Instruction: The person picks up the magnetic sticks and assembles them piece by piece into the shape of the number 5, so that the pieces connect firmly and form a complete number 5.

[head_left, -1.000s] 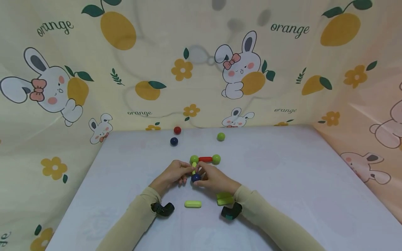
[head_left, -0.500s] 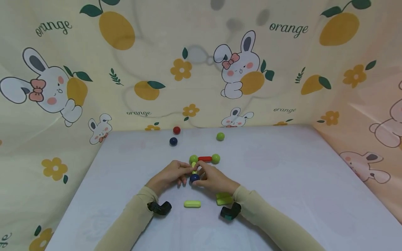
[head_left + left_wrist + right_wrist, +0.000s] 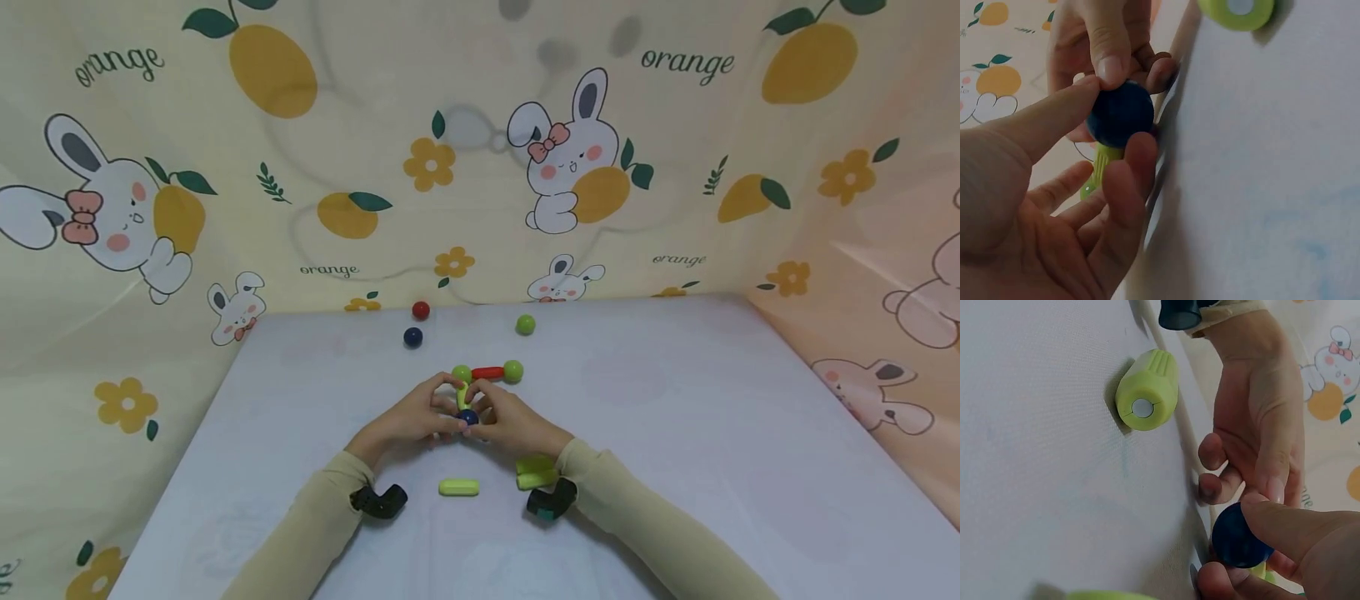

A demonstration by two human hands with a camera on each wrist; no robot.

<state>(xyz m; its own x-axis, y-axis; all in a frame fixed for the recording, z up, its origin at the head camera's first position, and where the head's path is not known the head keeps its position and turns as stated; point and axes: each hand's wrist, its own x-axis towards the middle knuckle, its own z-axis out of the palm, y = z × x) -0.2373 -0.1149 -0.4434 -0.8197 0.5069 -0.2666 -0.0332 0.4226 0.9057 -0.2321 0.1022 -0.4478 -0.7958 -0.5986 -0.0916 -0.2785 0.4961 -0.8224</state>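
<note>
Head: blue ball point(image 3: 468, 417) btwn hands point(image 3: 411, 418) point(image 3: 517, 423)

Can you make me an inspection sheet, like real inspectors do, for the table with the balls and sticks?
Surface: white tabletop, faint bluish marks up close.
Job's things: dark blue ball at the near end of a light green stick; beyond, a red stick between two green balls.
Clutter: red ball, second blue ball, third green ball, more green sticks.
Hands: left hand and right hand both hold the dark blue ball.
Cables: nothing seen.
Surroundings: backdrop with rabbits, fruit, flowers.
</note>
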